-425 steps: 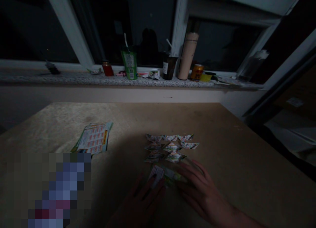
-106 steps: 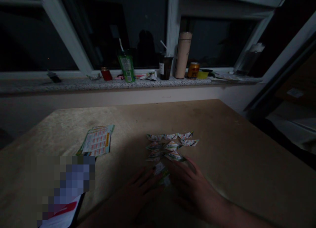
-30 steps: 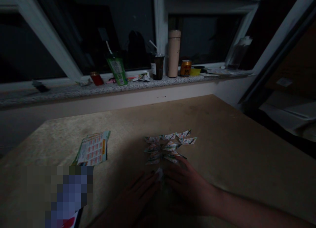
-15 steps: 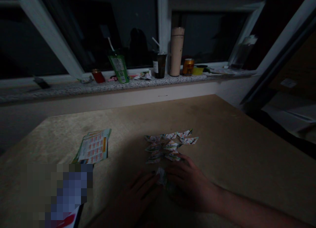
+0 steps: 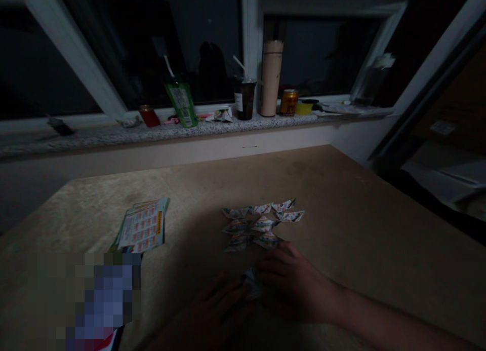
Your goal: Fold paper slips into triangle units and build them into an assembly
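grip: right hand (image 5: 294, 287) w/ fingers curled, clasped on the right edge of a small folded white-and-green paper piece (image 5: 251, 286); left hand (image 5: 220, 310) has fingertips at its left edge, too dark to tell if pinching or only pressing.
piece, location: low on the brown board tabletop (image 5: 360, 229), toward the near edge, directly betw. the two hands.
key relation: piece lies left of the right palm and right of the left palm; right hand's fingers are nearer and more plainly on it; long axis approx. front-to-back w/ a slight tilt, though dim light leaves that uncertain.
neighbours: cluster of folded printed paper triangles (image 5: 261, 223) just beyond the hands, in approx. three rows; right index tip is close to the nearest row, contact cannot be told.
left of hands: stack of printed leaflets w/ orange-and-white grid (image 5: 142, 230), flat on the board, well apart from the piece.
background: speckled stone windowsill (image 5: 94, 135) w/ green cup & straw (image 5: 181, 105), dark cup & straw (image 5: 244, 100), tall beige flask (image 5: 271, 77), gold can (image 5: 289, 102), red jar (image 5: 149, 116); dark window panes behind.
lighting: v. low; fold detail on the piece not legible.
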Action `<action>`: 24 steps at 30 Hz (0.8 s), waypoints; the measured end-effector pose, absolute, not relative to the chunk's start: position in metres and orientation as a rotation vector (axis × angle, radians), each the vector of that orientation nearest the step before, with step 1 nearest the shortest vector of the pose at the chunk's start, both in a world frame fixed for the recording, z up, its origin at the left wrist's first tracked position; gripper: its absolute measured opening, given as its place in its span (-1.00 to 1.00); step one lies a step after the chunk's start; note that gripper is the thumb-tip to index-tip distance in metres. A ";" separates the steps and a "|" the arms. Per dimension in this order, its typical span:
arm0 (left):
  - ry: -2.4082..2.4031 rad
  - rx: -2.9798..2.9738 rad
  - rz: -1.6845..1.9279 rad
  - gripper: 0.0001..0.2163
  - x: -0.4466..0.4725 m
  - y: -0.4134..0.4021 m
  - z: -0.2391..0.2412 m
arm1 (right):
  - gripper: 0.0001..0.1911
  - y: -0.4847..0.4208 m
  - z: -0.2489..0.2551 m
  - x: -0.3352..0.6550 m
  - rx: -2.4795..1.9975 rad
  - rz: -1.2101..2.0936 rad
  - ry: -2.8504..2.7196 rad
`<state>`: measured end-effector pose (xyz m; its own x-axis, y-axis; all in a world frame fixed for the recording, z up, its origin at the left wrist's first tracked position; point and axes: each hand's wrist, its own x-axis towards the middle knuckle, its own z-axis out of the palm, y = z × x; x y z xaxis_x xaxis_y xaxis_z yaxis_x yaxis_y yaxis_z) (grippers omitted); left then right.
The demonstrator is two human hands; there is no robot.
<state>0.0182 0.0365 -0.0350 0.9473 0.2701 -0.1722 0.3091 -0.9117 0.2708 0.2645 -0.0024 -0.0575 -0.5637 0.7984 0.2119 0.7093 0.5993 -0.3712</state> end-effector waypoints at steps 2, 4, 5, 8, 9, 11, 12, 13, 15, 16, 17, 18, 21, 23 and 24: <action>0.425 2.794 -0.184 -0.44 0.020 0.035 -0.029 | -0.74 -0.002 -0.058 0.265 -1.204 0.352 -2.489; 0.386 2.780 -0.188 -0.41 0.021 0.035 -0.028 | -0.75 -0.002 -0.059 0.265 -1.191 0.346 -2.492; 0.369 2.770 -0.192 -0.40 0.021 0.035 -0.029 | -0.75 -0.001 -0.060 0.264 -1.185 0.340 -2.490; 0.379 2.742 -0.205 -0.37 0.021 0.035 -0.032 | -0.77 -0.001 -0.062 0.264 -1.169 0.327 -2.490; 0.398 2.737 -0.209 -0.38 0.021 0.034 -0.032 | -0.77 0.000 -0.062 0.264 -1.167 0.327 -2.494; 0.428 2.735 -0.245 -0.39 0.022 0.033 -0.031 | -0.77 0.000 -0.061 0.266 -1.163 0.326 -2.504; 0.446 2.739 -0.274 -0.39 0.022 0.032 -0.030 | -0.76 0.001 -0.060 0.267 -1.162 0.321 -2.508; 0.454 2.744 -0.303 -0.39 0.022 0.032 -0.029 | -0.76 0.002 -0.058 0.269 -1.161 0.311 -2.507; 0.444 2.757 -0.336 -0.40 0.022 0.032 -0.029 | -0.75 0.003 -0.056 0.273 -1.165 0.288 -2.487; 0.432 2.761 -0.336 -0.40 0.022 0.032 -0.029 | -0.74 0.004 -0.055 0.275 -1.170 0.279 -2.471; 0.415 2.764 -0.325 -0.40 0.022 0.032 -0.030 | -0.74 0.005 -0.054 0.277 -1.178 0.275 -2.453; 0.393 2.766 -0.310 -0.40 0.023 0.033 -0.032 | -0.74 0.006 -0.054 0.278 -1.182 0.274 -2.438; 0.349 2.800 -0.281 -0.39 0.024 0.034 -0.036 | -0.77 0.008 -0.056 0.277 -1.175 0.275 -2.388; 0.324 2.826 -0.287 -0.36 0.026 0.034 -0.037 | -0.79 0.008 -0.058 0.274 -1.169 0.284 -2.337; 0.312 2.832 -0.296 -0.35 0.026 0.034 -0.037 | -0.78 0.008 -0.060 0.272 -1.177 0.287 -2.305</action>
<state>0.0265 0.0343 -0.0369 0.9558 0.1828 -0.2301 0.2393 -0.9386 0.2485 0.2721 0.0082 -0.0596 -0.4789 0.8004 0.3605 0.6875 0.5974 -0.4128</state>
